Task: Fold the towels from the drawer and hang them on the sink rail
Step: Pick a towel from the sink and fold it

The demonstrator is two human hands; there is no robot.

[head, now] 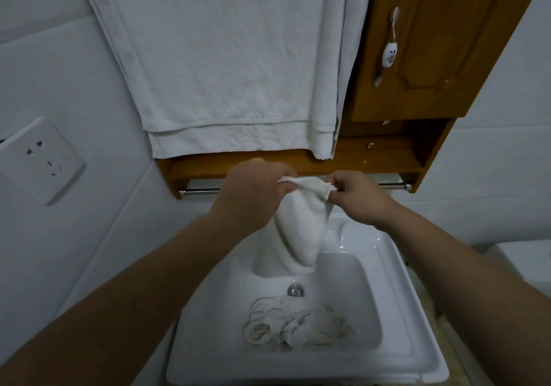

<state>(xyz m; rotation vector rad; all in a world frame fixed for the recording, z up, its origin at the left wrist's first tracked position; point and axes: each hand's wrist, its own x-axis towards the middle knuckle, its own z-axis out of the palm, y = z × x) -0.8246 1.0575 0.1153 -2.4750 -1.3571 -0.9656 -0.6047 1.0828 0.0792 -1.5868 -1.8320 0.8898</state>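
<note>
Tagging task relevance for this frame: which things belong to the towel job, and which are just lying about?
Job:
- small towel, gripped at its top edge by the left hand and right hand
- crumpled towels in the sink basin
- rail under the cabinet

Lying about:
- wall socket
- cabinet door handle
- large white towel hanging above

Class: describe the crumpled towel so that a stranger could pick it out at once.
Find the white sink at the bottom centre. In its basin, just below the metal drain, lies the crumpled towel. Unlike the held towel above, it is bunched and untouched.
</note>
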